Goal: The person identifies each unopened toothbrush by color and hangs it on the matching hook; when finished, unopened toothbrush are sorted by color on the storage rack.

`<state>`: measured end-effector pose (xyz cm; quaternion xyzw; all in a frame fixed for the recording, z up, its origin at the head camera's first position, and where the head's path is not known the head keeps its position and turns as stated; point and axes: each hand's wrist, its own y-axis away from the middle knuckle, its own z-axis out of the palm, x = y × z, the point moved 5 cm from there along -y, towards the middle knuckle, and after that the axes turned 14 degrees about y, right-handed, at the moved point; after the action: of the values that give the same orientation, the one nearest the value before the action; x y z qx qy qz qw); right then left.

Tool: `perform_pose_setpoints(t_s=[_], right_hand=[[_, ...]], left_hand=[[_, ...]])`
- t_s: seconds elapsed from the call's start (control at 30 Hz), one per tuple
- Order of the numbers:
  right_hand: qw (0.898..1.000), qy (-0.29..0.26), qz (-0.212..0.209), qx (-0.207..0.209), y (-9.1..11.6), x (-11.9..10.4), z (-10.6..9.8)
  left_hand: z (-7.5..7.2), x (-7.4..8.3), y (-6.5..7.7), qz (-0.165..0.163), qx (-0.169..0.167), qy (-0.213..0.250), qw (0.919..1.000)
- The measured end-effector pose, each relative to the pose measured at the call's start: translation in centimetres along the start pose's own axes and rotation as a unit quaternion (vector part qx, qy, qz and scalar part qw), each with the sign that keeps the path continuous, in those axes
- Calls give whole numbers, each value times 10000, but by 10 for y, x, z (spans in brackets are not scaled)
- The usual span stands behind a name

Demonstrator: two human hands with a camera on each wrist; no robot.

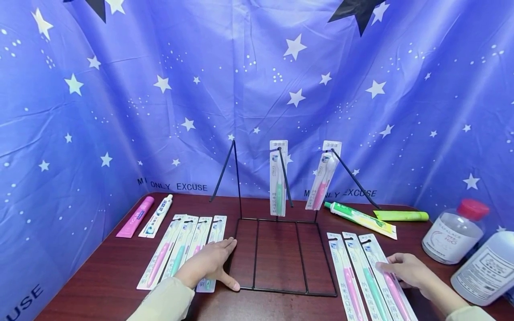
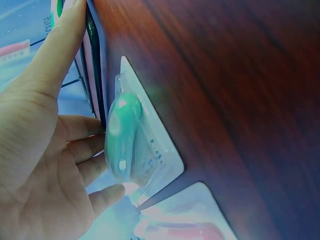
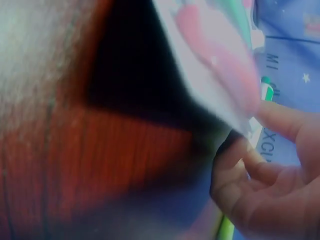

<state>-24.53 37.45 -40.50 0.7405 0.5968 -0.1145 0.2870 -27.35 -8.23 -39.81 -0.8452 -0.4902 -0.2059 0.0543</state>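
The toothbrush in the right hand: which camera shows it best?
The head view: it shows the toothbrush nearly whole, the right hand pinching its pack. The right wrist view shows only its pink handle, close but blurred; the left wrist view, none of it.

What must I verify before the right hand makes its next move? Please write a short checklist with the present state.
1. Right hand pinches the rightmost pink toothbrush pack: ok.
2. Its hanging hole is uncovered: ok.
3. Left hook is bare: ok.
4. Right hook is bare: not ok, packs hang there.
5. Left hand steadies the wire rack: cannot tell; the thumb lies at its front left corner.
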Motion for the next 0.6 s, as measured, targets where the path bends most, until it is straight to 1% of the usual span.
perform_pose_setpoints(t_s=[0.23, 0.4, 0.5, 0.6], right_hand=[[9982, -582, -106, -57, -1, 7, -2], [9946, -1033, -23, -101, 2, 9, -8], [9941, -1081, -10, -46, 5, 10, -13], [9941, -1072, -167, -7, 9, 11, -19]], left_hand=[[1, 0, 0, 104, 57, -45, 9999], [1, 1, 0, 141, 97, -51, 9998], [2, -1, -1, 131, 93, -56, 9999], [2, -2, -1, 111, 85, -45, 9999]])
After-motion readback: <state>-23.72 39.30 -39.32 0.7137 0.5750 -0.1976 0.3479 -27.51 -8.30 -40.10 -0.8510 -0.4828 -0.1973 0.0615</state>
